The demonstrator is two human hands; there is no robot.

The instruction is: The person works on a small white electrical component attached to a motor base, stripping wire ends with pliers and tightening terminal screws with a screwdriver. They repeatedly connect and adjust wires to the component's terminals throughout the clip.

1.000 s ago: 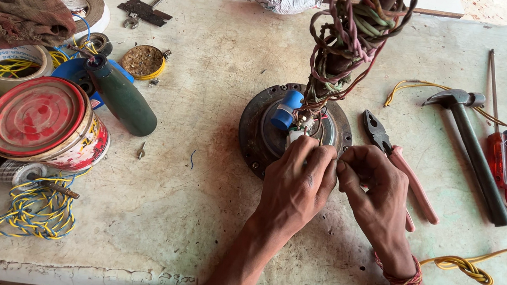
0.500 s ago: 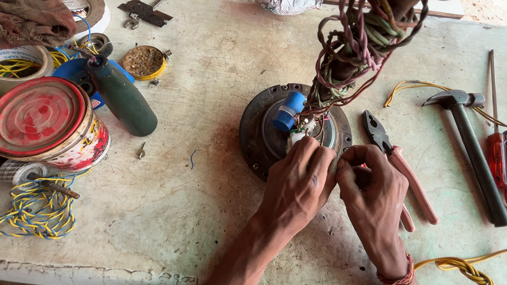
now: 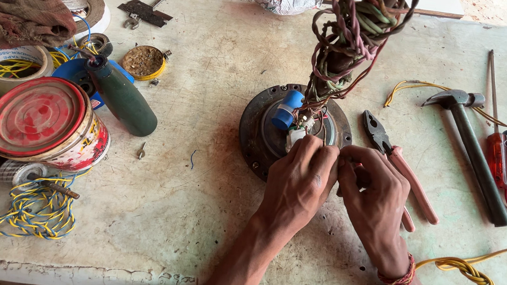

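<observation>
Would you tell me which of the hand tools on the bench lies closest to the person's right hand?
The pink-handled pliers, whose handles pass just beside the right hand; the hammer and red screwdriver lie farther right.

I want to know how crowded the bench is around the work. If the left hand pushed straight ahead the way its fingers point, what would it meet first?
Probably the blue cylinder on the round metal base, just beyond the left hand; depth is unclear.
</observation>
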